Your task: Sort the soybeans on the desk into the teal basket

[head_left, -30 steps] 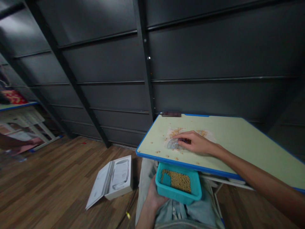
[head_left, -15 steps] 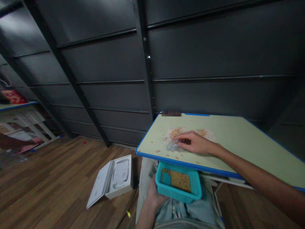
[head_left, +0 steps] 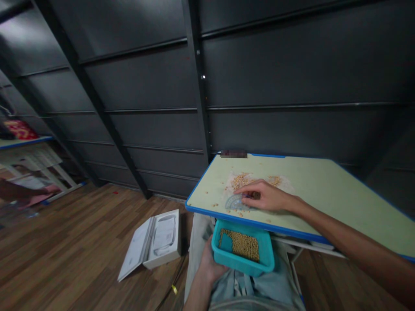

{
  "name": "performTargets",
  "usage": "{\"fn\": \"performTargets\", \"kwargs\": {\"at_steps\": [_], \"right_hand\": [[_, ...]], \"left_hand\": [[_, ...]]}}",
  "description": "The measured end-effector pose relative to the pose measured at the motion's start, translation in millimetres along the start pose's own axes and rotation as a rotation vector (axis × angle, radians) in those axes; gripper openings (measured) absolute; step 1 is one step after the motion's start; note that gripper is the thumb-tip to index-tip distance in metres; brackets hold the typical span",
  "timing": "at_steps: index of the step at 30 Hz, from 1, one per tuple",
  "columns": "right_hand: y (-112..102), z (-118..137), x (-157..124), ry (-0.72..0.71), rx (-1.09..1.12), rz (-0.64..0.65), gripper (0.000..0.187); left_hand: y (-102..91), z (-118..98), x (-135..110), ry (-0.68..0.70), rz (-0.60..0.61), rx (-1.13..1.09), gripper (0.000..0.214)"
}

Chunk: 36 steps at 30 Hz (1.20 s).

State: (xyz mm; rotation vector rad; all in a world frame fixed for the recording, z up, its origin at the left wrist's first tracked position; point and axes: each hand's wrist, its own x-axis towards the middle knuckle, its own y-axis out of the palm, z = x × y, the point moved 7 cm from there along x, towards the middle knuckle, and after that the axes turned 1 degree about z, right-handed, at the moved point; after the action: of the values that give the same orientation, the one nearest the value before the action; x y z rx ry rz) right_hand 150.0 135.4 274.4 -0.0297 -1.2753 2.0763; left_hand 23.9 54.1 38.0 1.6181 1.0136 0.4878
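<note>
My right hand [head_left: 267,195] is above the table, its fingers closed on a clear, half-round protractor [head_left: 236,202] that lies against the tabletop. Around the protractor are loose pale-yellow beans [head_left: 241,179], with a denser heap just beyond my fingers and a few stray ones by the near edge. Below that edge, my left hand [head_left: 210,263] grips the left side of a turquoise plastic tub [head_left: 240,267] over my lap. Beans [head_left: 244,245] cover much of the tub's floor, leaving a bare patch at the left. The fingers under the tub are hidden.
The pale table [head_left: 324,190] has a blue rim and stands against a dark panelled wall [head_left: 292,69]. An open white box [head_left: 164,237] lies on the wooden floor to the left, near a cable [head_left: 177,280]. Further left, another person's foot [head_left: 48,190] shows under a second table.
My right hand and the protractor have shifted slightly towards the table's near edge, with a few beans near that edge moved. My left hand and the tub stay in place.
</note>
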Motion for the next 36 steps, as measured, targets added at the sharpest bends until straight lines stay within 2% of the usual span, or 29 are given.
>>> {"fn": "performTargets", "kwargs": {"at_steps": [8,13,18,31,36], "right_hand": [[0.2,10.2,-0.7,0.001,0.017,0.028,0.035],[3.4,7.8,-0.9,0.027,0.010,0.051,0.033],[4.5,5.5,-1.4,0.031,0.023,0.062,0.034],[13.2,3.8,-2.7,0.092,0.235,0.166,0.041],[12.0,1.3,-1.3,0.078,0.148,0.123,0.042]], "left_hand": [[-2.7,-0.4,-0.1,0.007,-0.023,0.007,0.053],[-7.0,-1.5,2.6,0.015,-0.013,0.014,0.057],[-3.3,-0.7,3.5,0.016,0.013,-0.007,0.056],[-10.9,0.5,4.7,0.011,-0.002,-0.007,0.051],[-12.8,-0.7,6.4,0.023,-0.001,-0.016,0.051]]}}
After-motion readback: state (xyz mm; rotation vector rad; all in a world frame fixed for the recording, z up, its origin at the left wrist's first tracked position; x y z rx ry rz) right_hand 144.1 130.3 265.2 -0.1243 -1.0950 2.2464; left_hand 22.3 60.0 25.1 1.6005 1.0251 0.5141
